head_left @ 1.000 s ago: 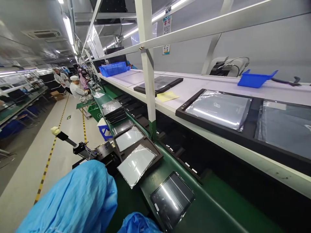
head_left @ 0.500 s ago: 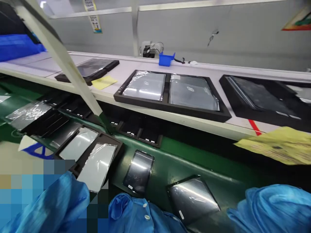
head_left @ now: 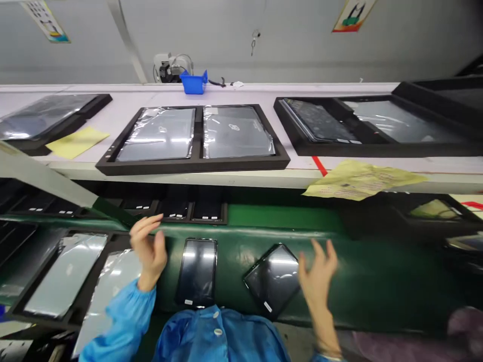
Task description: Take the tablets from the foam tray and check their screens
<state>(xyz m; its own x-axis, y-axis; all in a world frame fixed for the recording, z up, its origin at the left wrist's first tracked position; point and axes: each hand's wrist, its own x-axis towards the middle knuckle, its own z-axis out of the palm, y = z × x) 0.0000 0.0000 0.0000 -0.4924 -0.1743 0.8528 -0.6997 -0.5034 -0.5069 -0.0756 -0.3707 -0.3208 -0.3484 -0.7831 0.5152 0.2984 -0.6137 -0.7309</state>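
Two dark tablets lie on the green conveyor belt (head_left: 362, 281) in front of me: one upright (head_left: 197, 271), one turned at an angle (head_left: 272, 277). My left hand (head_left: 148, 249) hovers just left of the upright tablet, fingers spread and slightly curled, holding nothing. My right hand (head_left: 319, 269) is raised just right of the angled tablet, fingers apart and empty. Both arms wear blue sleeves.
A black tray (head_left: 56, 271) with foil-wrapped panels sits at the left of the belt. The white shelf above carries a black tray (head_left: 196, 163) of bagged devices, more black trays (head_left: 377, 146), yellow papers (head_left: 362, 181) and a small blue bin (head_left: 194, 83).
The view swung right from the long aisle to face the belt squarely. Both my hands have risen into view over the two tablets.
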